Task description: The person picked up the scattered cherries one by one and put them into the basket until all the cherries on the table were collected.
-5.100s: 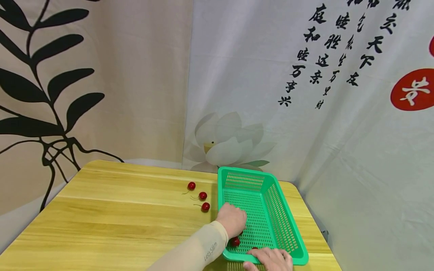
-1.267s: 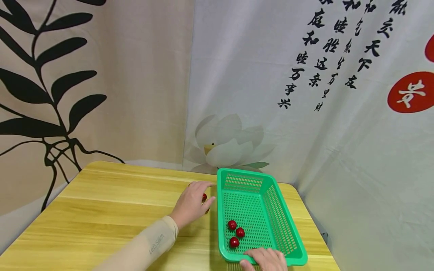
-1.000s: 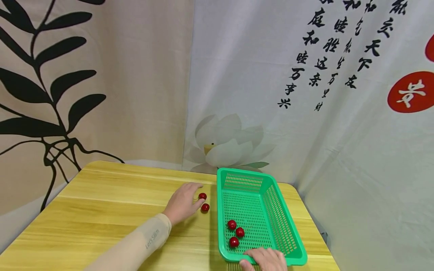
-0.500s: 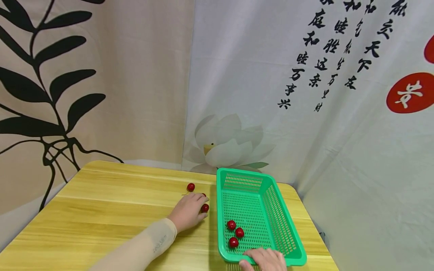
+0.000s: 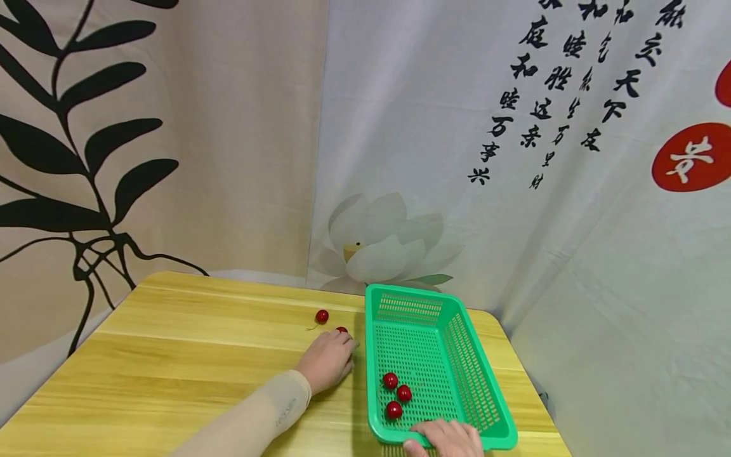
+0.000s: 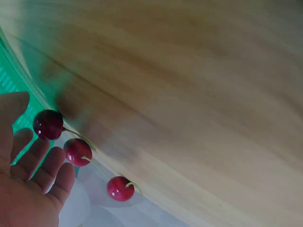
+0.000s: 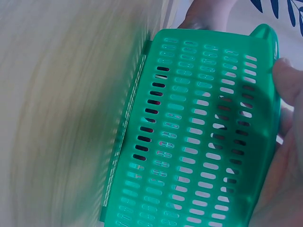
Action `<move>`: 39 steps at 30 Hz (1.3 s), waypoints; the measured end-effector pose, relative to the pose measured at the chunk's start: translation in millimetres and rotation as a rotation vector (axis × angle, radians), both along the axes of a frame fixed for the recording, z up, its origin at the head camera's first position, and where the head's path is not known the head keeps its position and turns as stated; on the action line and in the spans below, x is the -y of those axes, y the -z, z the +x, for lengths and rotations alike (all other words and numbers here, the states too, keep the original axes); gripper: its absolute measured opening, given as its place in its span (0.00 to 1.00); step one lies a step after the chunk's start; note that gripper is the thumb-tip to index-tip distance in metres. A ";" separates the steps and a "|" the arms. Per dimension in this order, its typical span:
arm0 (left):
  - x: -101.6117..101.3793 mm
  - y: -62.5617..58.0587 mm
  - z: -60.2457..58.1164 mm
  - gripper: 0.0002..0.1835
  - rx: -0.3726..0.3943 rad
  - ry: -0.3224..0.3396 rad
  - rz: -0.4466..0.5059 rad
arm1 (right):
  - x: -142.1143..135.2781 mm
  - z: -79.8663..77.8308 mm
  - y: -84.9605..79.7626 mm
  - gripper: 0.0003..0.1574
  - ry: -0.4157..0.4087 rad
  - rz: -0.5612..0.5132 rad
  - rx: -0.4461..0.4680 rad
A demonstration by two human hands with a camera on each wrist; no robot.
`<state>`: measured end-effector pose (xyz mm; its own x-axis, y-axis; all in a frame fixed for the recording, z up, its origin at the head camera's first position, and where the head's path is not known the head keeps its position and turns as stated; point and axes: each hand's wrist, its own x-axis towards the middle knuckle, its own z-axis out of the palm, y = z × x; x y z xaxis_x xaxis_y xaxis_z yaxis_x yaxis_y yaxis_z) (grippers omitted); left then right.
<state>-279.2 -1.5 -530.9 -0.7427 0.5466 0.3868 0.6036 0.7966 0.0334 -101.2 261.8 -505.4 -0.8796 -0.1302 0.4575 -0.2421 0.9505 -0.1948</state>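
Note:
My left hand [image 5: 328,360] is low over the table, covering the nearest of three loose cherries. In the left wrist view, that dark red cherry [image 6: 48,124] lies at the gap between thumb and fingers, which stand apart. A second cherry [image 6: 78,152] is close by the fingertips, and a third cherry [image 6: 120,188] lies farther off; all have stems. My right hand [image 5: 448,438] holds the near rim of the green plastic basket [image 5: 480,355], fingers over the edge and thumb outside. Inside the basket, at its left side, sit three visible cherries [image 5: 403,393].
The wooden table [image 5: 200,355] extends left of the basket. Behind it hangs a printed cloth [image 5: 394,127] with a lotus, leaves and characters. The basket's raised left wall [image 5: 372,374] stands between the loose cherries and those inside.
My left hand has left the basket, moved back to the loose cherries, then shifted from the farther ones to the nearest. My right hand stays on the rim.

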 end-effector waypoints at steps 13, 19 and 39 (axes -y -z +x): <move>-7.4 1.0 2.7 0.18 -0.024 -0.013 -0.065 | 1.1 0.9 -1.9 0.05 0.001 -0.008 0.016; -6.6 2.0 2.5 0.13 -0.035 -0.012 -0.057 | 1.0 0.2 -2.0 0.05 0.000 -0.014 0.023; 0.9 5.1 4.3 0.05 -0.054 -0.027 -0.056 | -0.6 -0.7 -1.3 0.05 -0.008 -0.008 0.031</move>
<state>-274.8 -2.5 -536.0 -0.7364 0.5484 0.3962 0.5815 0.8124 -0.0436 -101.9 262.4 -504.1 -0.8921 -0.1341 0.4314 -0.2438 0.9468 -0.2100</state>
